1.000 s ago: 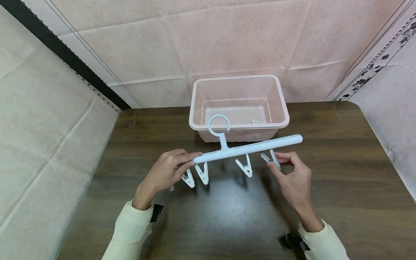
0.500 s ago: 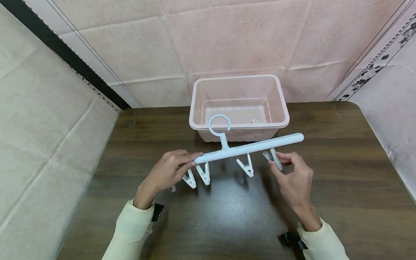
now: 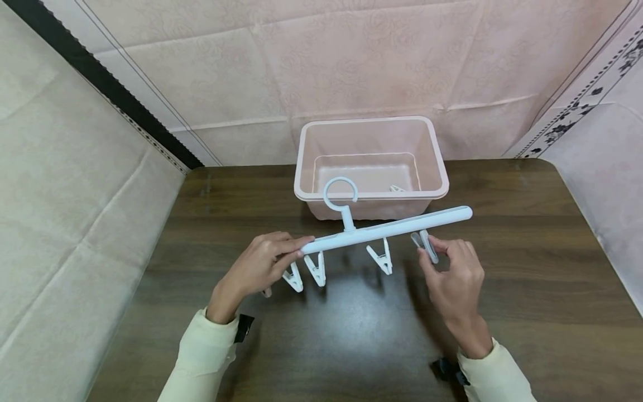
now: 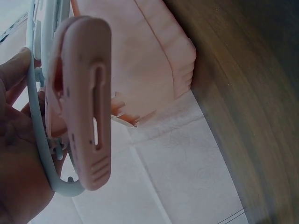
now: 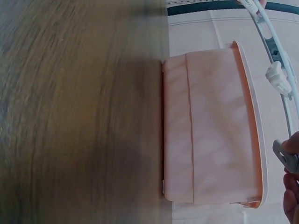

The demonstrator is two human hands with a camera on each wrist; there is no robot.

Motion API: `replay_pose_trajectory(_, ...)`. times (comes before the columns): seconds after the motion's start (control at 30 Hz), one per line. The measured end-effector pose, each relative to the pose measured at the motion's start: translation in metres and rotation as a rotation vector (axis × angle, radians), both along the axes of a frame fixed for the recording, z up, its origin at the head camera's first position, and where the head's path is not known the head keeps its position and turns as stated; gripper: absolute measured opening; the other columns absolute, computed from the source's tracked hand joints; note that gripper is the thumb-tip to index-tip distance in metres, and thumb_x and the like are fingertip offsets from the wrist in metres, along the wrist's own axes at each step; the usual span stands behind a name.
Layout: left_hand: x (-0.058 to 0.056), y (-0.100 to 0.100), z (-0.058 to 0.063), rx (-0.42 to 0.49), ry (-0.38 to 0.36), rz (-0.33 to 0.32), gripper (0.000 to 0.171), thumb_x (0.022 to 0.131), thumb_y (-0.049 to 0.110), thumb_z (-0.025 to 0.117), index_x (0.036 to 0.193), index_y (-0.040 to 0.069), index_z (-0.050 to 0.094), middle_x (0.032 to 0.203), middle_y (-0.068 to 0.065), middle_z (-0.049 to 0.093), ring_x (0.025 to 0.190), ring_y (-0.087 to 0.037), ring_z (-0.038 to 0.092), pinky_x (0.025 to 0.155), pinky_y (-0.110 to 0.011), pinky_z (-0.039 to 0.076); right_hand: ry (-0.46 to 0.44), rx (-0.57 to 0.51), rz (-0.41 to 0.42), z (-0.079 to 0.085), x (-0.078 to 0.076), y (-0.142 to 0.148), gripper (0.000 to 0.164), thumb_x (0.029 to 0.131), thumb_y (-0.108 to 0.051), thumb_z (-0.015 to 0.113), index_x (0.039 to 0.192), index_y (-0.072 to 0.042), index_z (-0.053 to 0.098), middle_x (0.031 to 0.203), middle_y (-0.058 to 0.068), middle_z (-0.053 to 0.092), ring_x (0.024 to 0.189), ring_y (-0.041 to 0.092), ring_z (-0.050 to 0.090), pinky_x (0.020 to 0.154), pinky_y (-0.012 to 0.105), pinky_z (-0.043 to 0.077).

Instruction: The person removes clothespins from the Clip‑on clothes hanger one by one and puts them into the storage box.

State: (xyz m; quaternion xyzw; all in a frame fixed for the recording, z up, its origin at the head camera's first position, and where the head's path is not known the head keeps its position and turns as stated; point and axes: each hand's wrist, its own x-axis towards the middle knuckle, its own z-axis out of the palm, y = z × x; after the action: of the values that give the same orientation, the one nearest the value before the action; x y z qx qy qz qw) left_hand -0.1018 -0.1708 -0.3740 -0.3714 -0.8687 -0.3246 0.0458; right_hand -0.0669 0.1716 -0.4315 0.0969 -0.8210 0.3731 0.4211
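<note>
1. left hand point(image 3: 257, 262) pinches the left end of a pale blue clip hanger point(image 3: 387, 229), fingers over the bar, thumb side under it.
2. right hand point(image 3: 457, 273) pinches a grey clip point(image 3: 428, 245) between thumb and fingers, right at the bar's underside; cannot tell if it is attached.
3. clip hanger sits between the two hands, held up off the worktop point(image 3: 351, 335), slanted, its right end reaching a bit past the grey clip.
4. hook point(image 3: 346, 218) stands up from the bar, nearer the left hand than the right.
5. outer white clip point(image 3: 293, 278) and inner white clip point(image 3: 316, 270) hang just beside the left hand, the outer one partly covered by it.
6. middle white clip point(image 3: 383, 260) hangs between the hands, closer to the right.
7. pink plastic bin point(image 3: 372, 209) on the worktop, beyond both hands, behind the hanger; small white piece point(image 3: 396, 188) inside, partly hidden by the front rim.
8. pale sleeves point(image 3: 201, 357) on both arms; patterned cloth point(image 3: 382, 61) behind the bin.
</note>
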Motion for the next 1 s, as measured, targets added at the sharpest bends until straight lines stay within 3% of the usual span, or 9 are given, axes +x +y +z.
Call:
replay_pose_trajectory(0.4, 0.0005, -0.0005, -0.0003, 0.000, 0.000, 0.000, 0.032, 0.094, 0.004, 0.070, 0.126, 0.005, 0.070, 0.090, -0.001, 0.067, 0.066, -0.007, 0.051, 0.058, -0.026, 0.047, 0.094, 0.064, -0.046, -0.0019, -0.0012, 0.0013, 0.024, 0.070, 0.011, 0.082, 0.092, 0.011, 0.070, 0.076, 0.022, 0.064, 0.065, 0.039, 0.053, 0.060, 0.044, 0.039)
replay_pose_trajectory(0.7, 0.0008, -0.0009, -0.0011, 0.005, 0.009, 0.009, 0.031, 0.094, 0.005, 0.070, 0.125, 0.005, 0.071, 0.087, -0.001, 0.068, 0.063, -0.006, 0.049, 0.056, -0.025, 0.046, 0.102, 0.010, -0.033, -0.0007, -0.0040, 0.0037, 0.023, 0.068, 0.013, 0.082, 0.088, 0.008, 0.072, 0.076, 0.019, 0.065, 0.065, 0.037, 0.055, 0.062, 0.040, 0.040)
replay_pose_trajectory(1.0, 0.0009, 0.0003, 0.0010, 0.012, 0.018, 0.025, 0.033, 0.094, 0.005, 0.070, 0.126, 0.006, 0.070, 0.090, -0.001, 0.068, 0.065, -0.007, 0.050, 0.056, -0.025, 0.047, 0.055, -0.039, -0.029, -0.0010, -0.0018, 0.0052, 0.021, 0.073, 0.007, 0.080, 0.092, 0.009, 0.073, 0.079, 0.020, 0.067, 0.071, 0.035, 0.058, 0.069, 0.034, 0.042)
